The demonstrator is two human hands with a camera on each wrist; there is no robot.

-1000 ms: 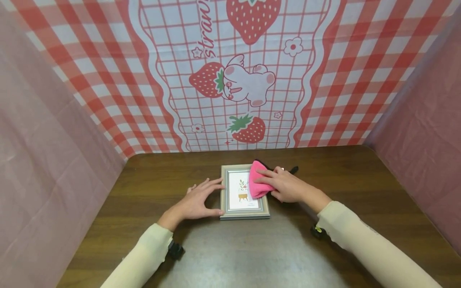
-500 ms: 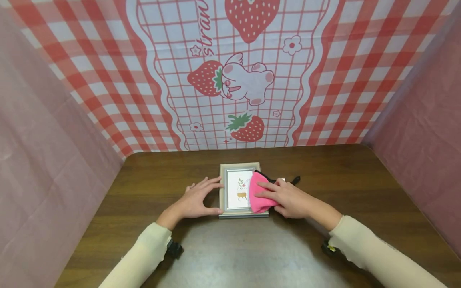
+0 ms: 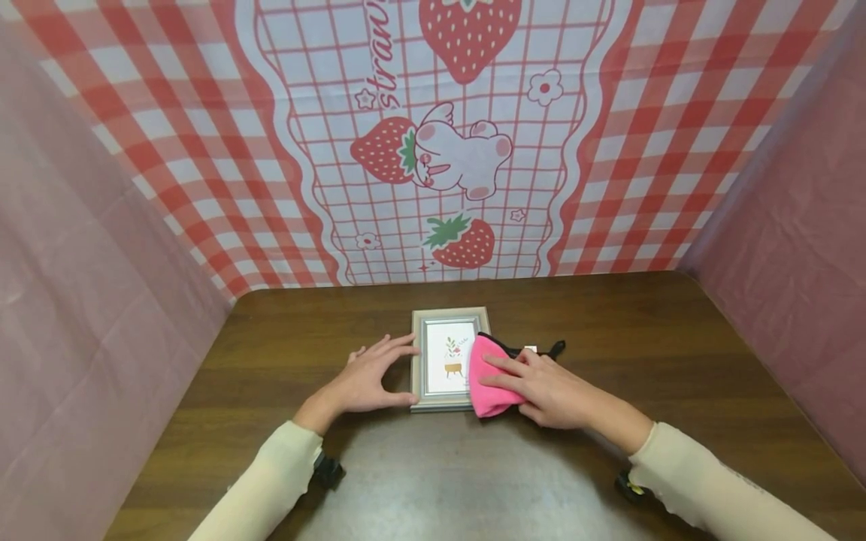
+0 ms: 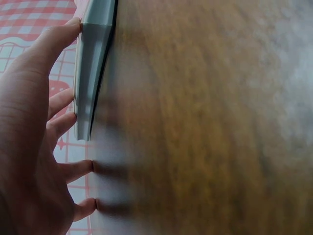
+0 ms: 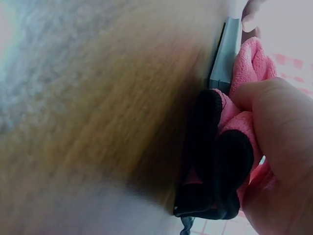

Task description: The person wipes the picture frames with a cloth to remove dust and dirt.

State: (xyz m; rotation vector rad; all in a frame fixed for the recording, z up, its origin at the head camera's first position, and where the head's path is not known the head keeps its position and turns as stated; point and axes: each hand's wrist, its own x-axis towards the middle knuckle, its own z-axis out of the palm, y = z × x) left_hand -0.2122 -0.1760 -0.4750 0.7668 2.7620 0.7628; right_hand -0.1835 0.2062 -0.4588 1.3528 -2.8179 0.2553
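Observation:
A picture frame (image 3: 417,376) with a plant print lies flat on the wooden table. Spread along its left edge is my left hand (image 3: 361,378), thumb by the near corner; in the left wrist view the thumb (image 4: 61,39) and two fingertips touch the frame's side, while two other fingers reach down to the table. My right hand (image 3: 558,389) holds a bunched pink cloth (image 3: 489,379) with black edging over the frame's right side, fingers pressing on top. The right wrist view has the thumb (image 5: 259,95) bent over the cloth's folds. The cloth hides the frame's near right corner.
Behind the table (image 3: 284,315) hangs a red and white checked cloth (image 3: 291,225) with strawberry prints. Pink curtains (image 3: 74,300) close off both sides. A black strap end (image 3: 558,349) and a white tag (image 3: 531,349) stick out beyond the right hand.
My right hand has slid the pink cloth toward me down the frame's right side, past its near edge. The left hand has stayed at the left edge.

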